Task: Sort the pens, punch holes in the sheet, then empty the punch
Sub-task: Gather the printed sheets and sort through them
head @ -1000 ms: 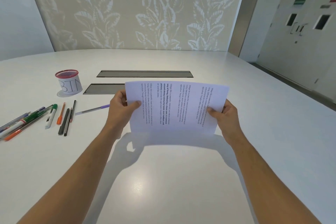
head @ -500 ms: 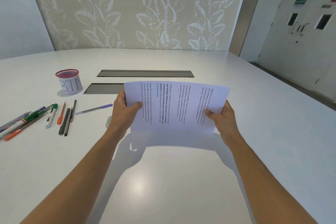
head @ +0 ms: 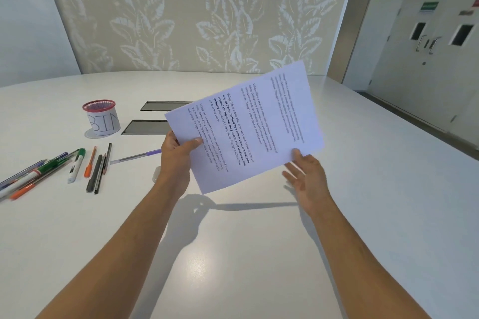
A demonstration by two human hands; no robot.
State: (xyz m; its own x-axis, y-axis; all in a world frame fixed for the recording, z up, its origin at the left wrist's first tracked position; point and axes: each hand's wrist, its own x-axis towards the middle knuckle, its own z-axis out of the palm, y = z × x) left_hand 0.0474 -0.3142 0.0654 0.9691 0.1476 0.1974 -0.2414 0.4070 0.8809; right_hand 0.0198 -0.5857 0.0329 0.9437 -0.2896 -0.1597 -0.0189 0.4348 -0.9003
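Observation:
My left hand point(head: 176, 155) grips the near left corner of a printed white sheet point(head: 248, 127), thumb on top, and holds it tilted above the table. My right hand point(head: 307, 181) is open under the sheet's lower right corner, fingers spread; only a fingertip meets the edge. Several pens and markers point(head: 51, 166) lie in a loose row at the left. A purple pen point(head: 134, 156) lies apart, just left of my left hand. A small pale object point(head: 156, 173) peeks out beside my left wrist, mostly hidden.
A red mesh cup labelled BIN point(head: 102, 118) stands at the back left of the white table point(head: 233, 254). Two dark cable hatches point(head: 145, 127) sit in the tabletop behind the sheet. A double door point(head: 427, 44) is at the right.
The sheet has swung up and turned, its right side rising. My right hand has let go of its edge and opened. My left hand keeps its grip.

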